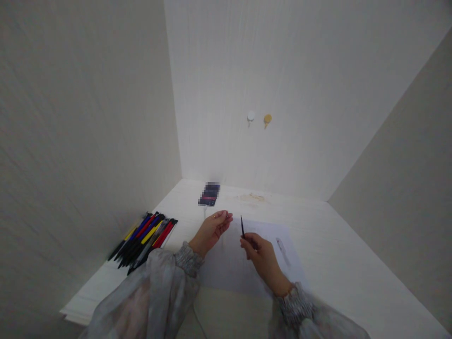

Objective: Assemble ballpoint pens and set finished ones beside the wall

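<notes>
My right hand (256,248) is closed in a pinch on a slim black pen part (242,227), its thin end pointing up and away from me. To its left, my left hand (214,228) is raised over the paper's edge with thumb and forefinger pressed together; whatever may be between them is too small to make out. The two hands are apart. Beneath them lies a sheet of white paper (226,273). On the sheet's right side rests a clear, slender piece that looks like a pen barrel (281,248).
A pile of pens (144,240) in black, red, yellow and blue lies at the left by the side wall. Farther back is a phone (209,194) with a white cable (205,212). Two round hooks, white (251,116) and gold (267,118), are on the back wall.
</notes>
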A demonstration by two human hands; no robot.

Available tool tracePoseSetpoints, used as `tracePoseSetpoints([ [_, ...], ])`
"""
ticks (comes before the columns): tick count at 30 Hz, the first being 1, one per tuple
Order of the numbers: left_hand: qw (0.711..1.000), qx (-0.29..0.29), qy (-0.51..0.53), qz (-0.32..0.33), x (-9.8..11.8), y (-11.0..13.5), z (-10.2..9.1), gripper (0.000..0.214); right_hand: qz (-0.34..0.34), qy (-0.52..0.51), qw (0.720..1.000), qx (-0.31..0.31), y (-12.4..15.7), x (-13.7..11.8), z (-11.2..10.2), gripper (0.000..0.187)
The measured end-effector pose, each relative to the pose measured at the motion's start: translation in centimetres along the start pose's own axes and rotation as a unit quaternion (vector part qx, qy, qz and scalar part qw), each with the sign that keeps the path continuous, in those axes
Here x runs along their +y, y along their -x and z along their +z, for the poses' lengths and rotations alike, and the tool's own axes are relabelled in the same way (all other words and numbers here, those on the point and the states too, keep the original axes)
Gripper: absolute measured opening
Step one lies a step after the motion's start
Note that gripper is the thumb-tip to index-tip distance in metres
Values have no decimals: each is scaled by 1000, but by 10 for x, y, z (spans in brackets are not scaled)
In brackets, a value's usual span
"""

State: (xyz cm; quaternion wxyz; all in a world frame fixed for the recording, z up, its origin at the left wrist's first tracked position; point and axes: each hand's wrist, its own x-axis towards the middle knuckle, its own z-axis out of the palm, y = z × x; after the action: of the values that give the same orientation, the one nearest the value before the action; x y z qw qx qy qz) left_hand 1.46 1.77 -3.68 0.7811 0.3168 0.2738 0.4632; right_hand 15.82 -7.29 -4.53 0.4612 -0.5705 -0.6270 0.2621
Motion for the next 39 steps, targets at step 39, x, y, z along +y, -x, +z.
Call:
tracePoseSetpoints([
  [39, 987, -78, -140, -4, -4, 15, 13, 20, 4, 38, 999, -12, 3, 2, 3, 23],
])
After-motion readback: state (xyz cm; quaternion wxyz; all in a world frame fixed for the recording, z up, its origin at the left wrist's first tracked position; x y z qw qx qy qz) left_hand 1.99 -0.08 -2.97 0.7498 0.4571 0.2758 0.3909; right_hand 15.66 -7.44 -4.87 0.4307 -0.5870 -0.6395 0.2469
